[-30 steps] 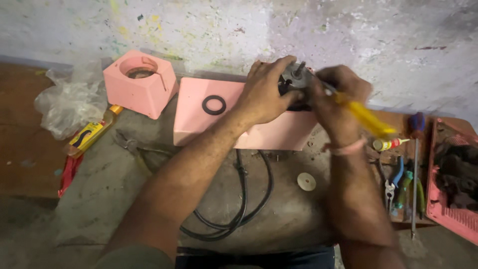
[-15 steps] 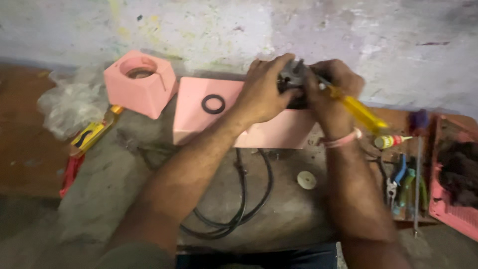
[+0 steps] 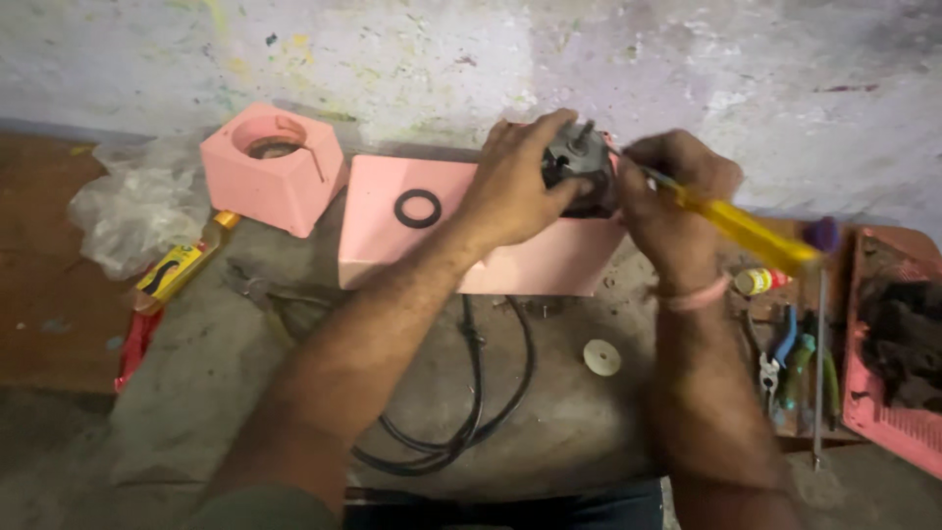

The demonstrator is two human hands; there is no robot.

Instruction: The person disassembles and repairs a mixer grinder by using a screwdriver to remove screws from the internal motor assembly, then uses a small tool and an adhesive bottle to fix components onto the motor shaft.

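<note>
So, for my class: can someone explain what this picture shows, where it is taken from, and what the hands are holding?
The picture comes from a camera worn on a person's head, looking down at their own bare hands over a rough workbench. The left hand grips a small dark motor resting on a flat pink casing. The right hand holds a yellow-handled screwdriver against it. Nearby lie a black ring, a black cable, a white disc and a second pink housing.
</note>
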